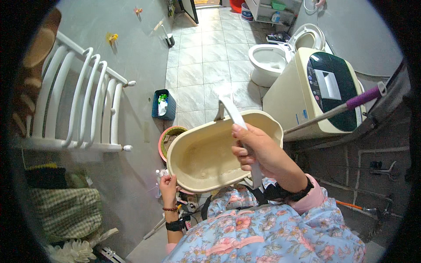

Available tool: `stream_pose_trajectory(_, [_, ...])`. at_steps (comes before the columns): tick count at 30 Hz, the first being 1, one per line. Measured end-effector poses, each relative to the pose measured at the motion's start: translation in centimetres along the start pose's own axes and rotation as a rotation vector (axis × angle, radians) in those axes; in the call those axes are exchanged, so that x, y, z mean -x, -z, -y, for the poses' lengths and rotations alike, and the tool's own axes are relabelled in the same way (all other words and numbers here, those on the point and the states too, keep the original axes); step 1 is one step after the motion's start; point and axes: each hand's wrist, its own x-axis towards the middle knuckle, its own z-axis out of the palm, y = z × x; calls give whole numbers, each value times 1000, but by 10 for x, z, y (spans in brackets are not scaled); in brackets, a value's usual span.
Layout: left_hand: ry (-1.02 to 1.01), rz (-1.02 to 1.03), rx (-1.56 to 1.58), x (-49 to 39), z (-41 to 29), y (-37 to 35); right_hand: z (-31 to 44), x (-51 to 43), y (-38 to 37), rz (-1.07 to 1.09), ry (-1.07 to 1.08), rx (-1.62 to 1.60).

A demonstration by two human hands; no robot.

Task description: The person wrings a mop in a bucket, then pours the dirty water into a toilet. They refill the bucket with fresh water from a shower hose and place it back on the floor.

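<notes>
A cream plastic mop bucket point(200, 157), oblong, hangs tilted in front of me, its inside facing up with a little moisture at the bottom. My right hand point(251, 148) is closed around its pale grey carrying handle point(233, 113). At the bucket's left end, my left hand point(169, 185) pinches the rim between thumb and fingers. Behind the bucket's left end a pink round basin point(162, 144), with another container inside it, is partly hidden.
A washing machine point(286, 95) and a toilet point(268, 60) stand on the right. A mop pole with a purple grip point(363, 97) leans across the machine. On the left are a dark blue bin point(169, 111) and a white towel radiator point(88, 98) on the wall.
</notes>
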Motion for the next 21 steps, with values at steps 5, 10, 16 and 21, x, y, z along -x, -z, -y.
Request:
stream_pose_trajectory(5, [38,-88,7,-25,-37,-27,46,-57,8,136,-17,19])
stream_pose_trajectory(10, [24,-101,53,-71,-75,-59,92,-104,11,124,-33,59])
stream_pose_trajectory(16, [-7,-22,-1,-146,-121,-96,146,-166,16,81,45,129])
stream_pose_trajectory(21, [-40,104,-65,-226,-174,-142,190,-225,32,-84,136,190])
